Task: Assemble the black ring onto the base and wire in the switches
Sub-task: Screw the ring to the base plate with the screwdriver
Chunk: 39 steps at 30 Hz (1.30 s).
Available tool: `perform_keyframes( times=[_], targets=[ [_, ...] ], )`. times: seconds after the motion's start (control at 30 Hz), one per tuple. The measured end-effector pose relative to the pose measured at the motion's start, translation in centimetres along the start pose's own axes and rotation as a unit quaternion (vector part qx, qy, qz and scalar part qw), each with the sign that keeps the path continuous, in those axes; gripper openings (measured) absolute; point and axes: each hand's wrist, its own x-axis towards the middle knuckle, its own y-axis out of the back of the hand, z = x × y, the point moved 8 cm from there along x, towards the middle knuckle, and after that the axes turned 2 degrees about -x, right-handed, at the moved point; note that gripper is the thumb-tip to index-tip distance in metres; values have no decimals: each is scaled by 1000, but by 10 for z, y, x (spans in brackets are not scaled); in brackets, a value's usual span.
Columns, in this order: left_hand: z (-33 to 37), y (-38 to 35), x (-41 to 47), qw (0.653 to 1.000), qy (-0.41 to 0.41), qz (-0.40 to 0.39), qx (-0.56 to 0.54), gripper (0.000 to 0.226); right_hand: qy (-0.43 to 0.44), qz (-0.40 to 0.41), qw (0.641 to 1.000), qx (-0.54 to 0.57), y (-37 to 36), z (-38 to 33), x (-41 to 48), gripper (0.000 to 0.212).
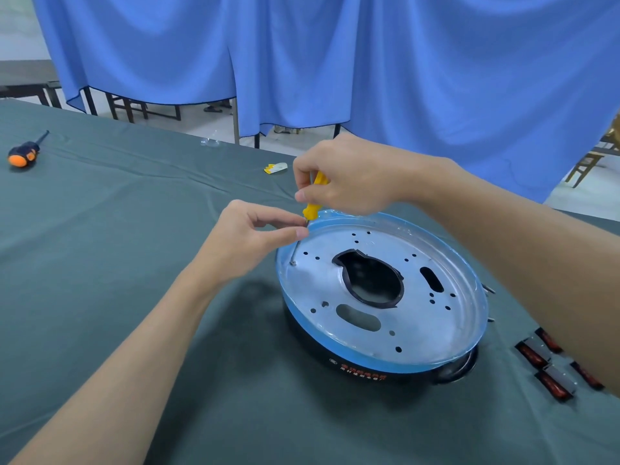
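The base, a silver disc with a blue-filmed rim, lay near the table's right edge, sitting on top of the black ring, of which only the front wall with its orange print showed below the rim. The disc had one large centre hole edged in black, two oblong slots, and many small holes too scattered to count surely. At its far left edge a yellow screwdriver stood tilted, tip on a screw that was too small to make out. The right hand curled its fingers round the handle, hiding most of it. The left hand pinched the thin shaft between thumb and forefinger, its other fingers tucked under and out of sight. By the right edge lay the red-and-black switches; four could be counted, though the right forearm covered part of the group, so there may have been more. A second screwdriver, orange and black, lay well apart near the far left edge. A small yellow-and-white scrap and a clear blurred bit lay toward the far edge, before blue curtains.
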Motion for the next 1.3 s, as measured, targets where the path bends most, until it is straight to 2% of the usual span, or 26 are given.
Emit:
perform_keyframes(
  times=[0.3,0.67,0.93,1.1,1.3],
  targets=[
    [-4,-2,2,1000,11,23,5,15,16,-4,1000,-9,2,-3,2,17],
    [-2,-3,0,1000,2,28,5,25,22,-20,1000,-11,-1,-2,1,14],
    [-6,0,2,999,12,29,5,20,30,-9,999,13,0,-6,3,13],
    [-11,2,3,999,28,28,2,11,22,-42,998,40,-2,-9,9,6],
    [-11,1,3,998,27,48,19,9,19,-32,998,47,4,-4,5,17]
  ],
)
